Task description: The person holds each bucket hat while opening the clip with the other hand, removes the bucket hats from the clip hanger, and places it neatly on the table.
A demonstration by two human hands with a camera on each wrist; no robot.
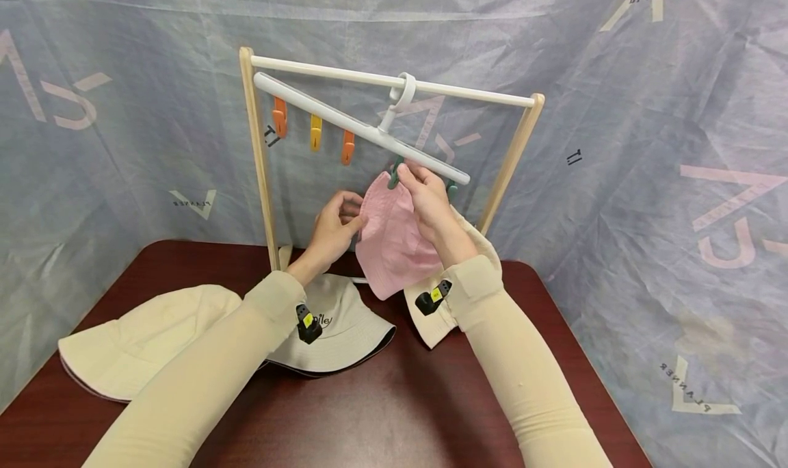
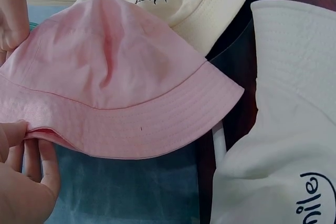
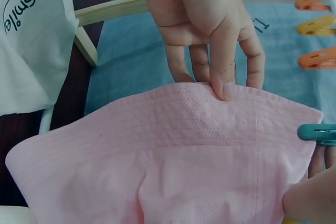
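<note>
A pink bucket hat [image 1: 394, 242] hangs tilted under a white clip hanger [image 1: 332, 115]. My left hand [image 1: 335, 228] pinches the hat's brim between thumb and fingers; the right wrist view shows this left hand [image 3: 210, 35] with its thumb over the brim edge. A green clip [image 3: 317, 132] bites the brim's corner. Just beside that clip, my right hand [image 1: 427, 201] holds the hat's upper edge, its fingers partly hidden behind the cloth. Behind the pink hat hangs a cream bucket hat [image 2: 199, 9] with small dark lettering, near a second green clip [image 1: 452, 191].
The hanger slopes down rightward from a wooden stand's white rail [image 1: 332, 73]. Two orange clips and a yellow clip [image 1: 316, 133] dangle from its left half. On the dark red table [image 1: 369, 413] lie a whitish hat [image 1: 332, 345] lettered "Smile" and a cream hat [image 1: 154, 338].
</note>
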